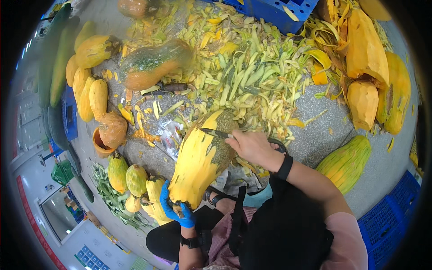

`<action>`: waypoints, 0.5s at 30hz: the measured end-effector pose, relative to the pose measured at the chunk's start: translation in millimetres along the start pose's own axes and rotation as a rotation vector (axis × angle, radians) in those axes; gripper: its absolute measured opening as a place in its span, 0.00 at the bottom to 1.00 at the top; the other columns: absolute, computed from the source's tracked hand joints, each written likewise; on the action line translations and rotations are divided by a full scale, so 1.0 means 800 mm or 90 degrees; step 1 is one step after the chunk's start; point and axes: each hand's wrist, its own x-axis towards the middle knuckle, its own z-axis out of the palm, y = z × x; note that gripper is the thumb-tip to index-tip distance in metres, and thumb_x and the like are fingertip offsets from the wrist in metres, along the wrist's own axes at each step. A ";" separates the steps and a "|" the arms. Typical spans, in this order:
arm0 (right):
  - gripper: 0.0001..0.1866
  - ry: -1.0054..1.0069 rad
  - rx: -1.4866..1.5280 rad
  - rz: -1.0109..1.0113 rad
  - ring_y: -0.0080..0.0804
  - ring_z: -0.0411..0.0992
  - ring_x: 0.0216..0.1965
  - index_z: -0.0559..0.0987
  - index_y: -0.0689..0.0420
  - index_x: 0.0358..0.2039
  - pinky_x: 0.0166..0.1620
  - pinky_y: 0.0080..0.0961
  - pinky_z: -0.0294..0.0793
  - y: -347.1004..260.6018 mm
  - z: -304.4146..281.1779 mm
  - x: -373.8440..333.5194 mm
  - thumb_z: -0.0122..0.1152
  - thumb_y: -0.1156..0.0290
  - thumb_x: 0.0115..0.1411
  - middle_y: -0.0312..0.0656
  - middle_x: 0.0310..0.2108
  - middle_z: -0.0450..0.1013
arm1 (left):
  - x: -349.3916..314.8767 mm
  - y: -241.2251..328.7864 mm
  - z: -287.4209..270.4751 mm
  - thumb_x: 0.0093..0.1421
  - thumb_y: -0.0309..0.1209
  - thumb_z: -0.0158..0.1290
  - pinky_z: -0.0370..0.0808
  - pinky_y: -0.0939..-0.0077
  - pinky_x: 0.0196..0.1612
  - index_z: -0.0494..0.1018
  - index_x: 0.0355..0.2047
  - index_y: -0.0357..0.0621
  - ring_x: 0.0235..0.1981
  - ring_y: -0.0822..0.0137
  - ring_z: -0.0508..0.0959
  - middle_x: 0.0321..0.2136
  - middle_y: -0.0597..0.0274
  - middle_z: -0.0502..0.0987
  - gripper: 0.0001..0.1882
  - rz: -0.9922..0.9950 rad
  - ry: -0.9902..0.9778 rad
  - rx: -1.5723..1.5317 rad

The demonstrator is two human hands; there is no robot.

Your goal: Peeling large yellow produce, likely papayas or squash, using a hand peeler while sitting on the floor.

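Note:
A large, long pumpkin (pixel 194 157) stands tilted in front of me, its lower part peeled to yellow and the rest of its skin mottled green-brown. My left hand (pixel 177 208), in a blue glove, grips its stem end from below. In my bare right hand (pixel 251 146) is a peeling knife (pixel 214 132), its dark blade lying against the upper part of the pumpkin where peeled flesh meets skin. The fingers close around the handle, which is mostly hidden.
Green and yellow peelings (pixel 252 76) cover the floor beyond the pumpkin. An unpeeled pumpkin (pixel 155 64) lies at the far left. Peeled orange pumpkins (pixel 366 49) are piled at the far right, near a striped green-yellow one (pixel 345 163). Blue crates (pixel 389 220) stand at the right edge.

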 end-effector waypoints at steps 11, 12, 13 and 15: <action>0.16 -0.045 0.063 0.094 0.45 0.67 0.15 0.69 0.57 0.25 0.19 0.35 0.65 0.019 0.005 0.020 0.44 0.57 0.54 0.46 0.12 0.66 | -0.003 -0.013 -0.007 0.51 0.48 0.47 0.56 0.63 0.51 0.58 0.44 0.34 0.48 0.56 0.62 0.45 0.46 0.62 0.30 -0.021 0.021 -0.041; 0.16 -0.058 0.091 0.122 0.44 0.67 0.16 0.69 0.57 0.24 0.19 0.35 0.65 0.017 0.008 0.018 0.44 0.57 0.54 0.46 0.12 0.66 | -0.004 -0.010 -0.006 0.51 0.48 0.47 0.56 0.63 0.51 0.58 0.44 0.34 0.48 0.56 0.62 0.45 0.46 0.62 0.30 -0.022 0.022 -0.038; 0.16 -0.036 0.079 0.106 0.42 0.67 0.15 0.69 0.57 0.24 0.19 0.35 0.65 0.021 0.010 0.018 0.44 0.57 0.54 0.45 0.13 0.67 | -0.003 -0.010 -0.005 0.51 0.48 0.47 0.56 0.63 0.51 0.58 0.44 0.34 0.48 0.56 0.62 0.45 0.46 0.62 0.30 -0.020 0.021 -0.036; 0.15 0.011 0.053 0.068 0.39 0.67 0.15 0.70 0.56 0.24 0.18 0.35 0.65 0.040 0.012 0.024 0.44 0.57 0.54 0.43 0.13 0.67 | -0.001 -0.008 -0.004 0.51 0.48 0.47 0.56 0.63 0.51 0.58 0.44 0.34 0.48 0.56 0.62 0.45 0.47 0.62 0.31 -0.024 0.018 -0.020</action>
